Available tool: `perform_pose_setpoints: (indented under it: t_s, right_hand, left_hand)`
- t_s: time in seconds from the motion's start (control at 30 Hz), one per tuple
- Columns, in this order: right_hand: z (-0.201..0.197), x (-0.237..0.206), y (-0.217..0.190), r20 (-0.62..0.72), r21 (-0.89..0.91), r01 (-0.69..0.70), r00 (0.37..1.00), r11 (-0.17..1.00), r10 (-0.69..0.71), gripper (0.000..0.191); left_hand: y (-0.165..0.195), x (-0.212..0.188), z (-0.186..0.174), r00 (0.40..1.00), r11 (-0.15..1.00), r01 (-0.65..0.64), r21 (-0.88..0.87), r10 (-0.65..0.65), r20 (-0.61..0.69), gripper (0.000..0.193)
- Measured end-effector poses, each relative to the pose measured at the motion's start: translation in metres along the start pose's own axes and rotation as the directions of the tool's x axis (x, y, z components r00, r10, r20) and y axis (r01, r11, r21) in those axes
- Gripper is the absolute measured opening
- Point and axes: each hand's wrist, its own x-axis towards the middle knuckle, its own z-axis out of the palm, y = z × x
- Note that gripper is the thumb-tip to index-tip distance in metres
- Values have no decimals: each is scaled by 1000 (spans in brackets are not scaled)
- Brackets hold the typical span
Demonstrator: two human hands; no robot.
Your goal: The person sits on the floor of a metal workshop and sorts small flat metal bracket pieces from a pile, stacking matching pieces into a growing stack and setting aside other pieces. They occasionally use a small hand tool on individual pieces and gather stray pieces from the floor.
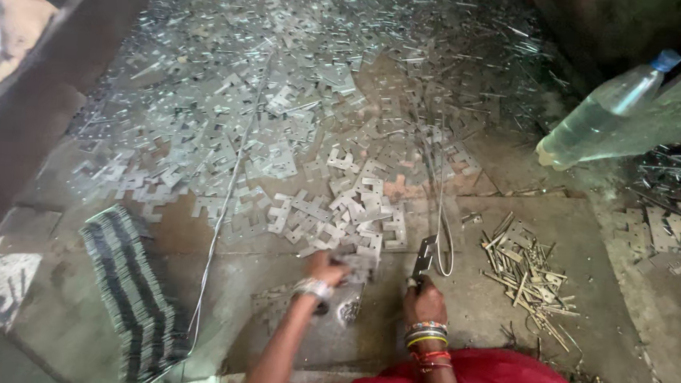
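Observation:
My left hand [326,269] rests on flat notched metal plates [355,215] at the near edge of a wide scatter on the floor, fingers closed on one of them. My right hand [425,299] grips a dark metal tool [423,258] that points away from me. A thin wire loop [440,219] hangs by the tool's tip. Both wrists wear bangles. A red cloth [493,378] covers my lap at the bottom edge.
A small heap of short metal pins [527,275] lies right of the tool. A stacked row of plates [131,293] stands at the lower left. A plastic water bottle [600,115] leans at the upper right. A long wire [230,187] runs across the floor.

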Motion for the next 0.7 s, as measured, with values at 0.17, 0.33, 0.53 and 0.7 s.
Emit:
perform_pose_setpoints:
  t_s: [0.17, 0.33, 0.53, 0.7]
  right_hand:
    - [4, -32, -21, 161, -13, 193, 969, 981, -189, 38]
    - [21, -75, -45, 254, -41, 504, 840, 863, -479, 34]
    - [39, -111, -47, -30, 87, 792, 608, 604, -793, 28]
    - [55, -108, -48, 297, -167, 774, 630, 610, -718, 29]
  left_hand:
    - [-49, -84, -56, 922, 909, -50, 415, 202, -331, 27]
    - [-84, -107, -53, 844, 931, -174, 320, 308, -440, 24]
    - [-97, -93, -41, 826, 941, -264, 211, 333, -455, 21]
    - [-95, -86, -45, 792, 925, -362, 114, 370, -486, 22]
